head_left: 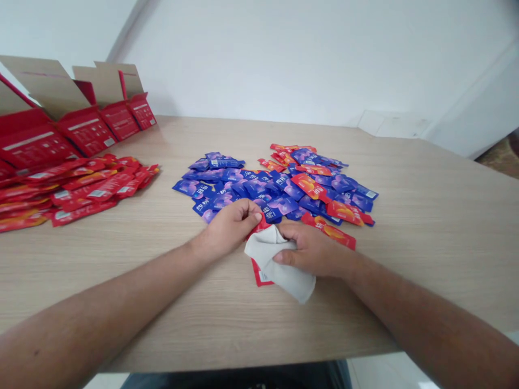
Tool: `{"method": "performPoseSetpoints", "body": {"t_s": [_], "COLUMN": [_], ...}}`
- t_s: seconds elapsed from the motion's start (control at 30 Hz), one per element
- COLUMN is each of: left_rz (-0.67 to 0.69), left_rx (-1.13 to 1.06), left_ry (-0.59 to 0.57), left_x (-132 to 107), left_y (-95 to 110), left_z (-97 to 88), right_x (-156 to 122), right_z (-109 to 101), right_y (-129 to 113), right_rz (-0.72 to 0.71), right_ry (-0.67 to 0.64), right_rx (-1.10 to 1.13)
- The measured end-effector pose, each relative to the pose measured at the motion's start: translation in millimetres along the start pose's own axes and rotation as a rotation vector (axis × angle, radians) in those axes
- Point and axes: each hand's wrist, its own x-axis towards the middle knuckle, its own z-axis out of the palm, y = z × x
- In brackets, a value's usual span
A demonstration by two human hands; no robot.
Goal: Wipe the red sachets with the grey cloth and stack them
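Note:
Between my hands, a red sachet (pixel 258 275) is partly covered by a pale grey cloth (pixel 290 275). My left hand (pixel 234 226) pinches the sachet's upper end between thumb and fingers. My right hand (pixel 310 247) is closed on the cloth, thumb on top, and the cloth lies against the sachet's front. Most of the sachet's face is hidden under the cloth. Just beyond my hands spreads a loose pile of blue-purple sachets (pixel 255 186), with orange-red sachets (pixel 310 186) mixed in on its right side.
At the left lies a heap of red and orange sachets (pixel 97 186). Behind it stand several red cardboard boxes (pixel 87 129) with raised brown flaps. A white wall rises behind the wooden table (pixel 194 319), and a white flat plate (pixel 391 124) sits at the table's back right.

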Motion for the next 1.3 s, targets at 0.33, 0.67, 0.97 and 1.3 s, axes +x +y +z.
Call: {"method": "performPoseSetpoints", "body": {"t_s": [0.33,0.67,0.97,1.3], "left_rz": [-0.100,-0.080,-0.061,-0.077], "left_rx": [-0.335,-0.301,-0.361,-0.407], "left_ry": [0.018,-0.034,-0.007,-0.053], "left_x": [-10.8,-9.1,-5.8,-1.1], "left_y": [-32.3,-29.3,-32.9,-37.3], "left_z": [11.3,10.3,13.1,12.0], "right_x": [-0.6,-4.7,10.1,16.4], "right_z": [6.4,4.3,-36.4,-14.3], "right_y": [8.0,4.4,-19.2,-4.7], "right_rz": [0.195,0.231,0.207,-0.012], "right_ry": [0.186,0.170,0.360,0.403], "right_rx": [0.020,0.025,-0.365,-0.682]}}
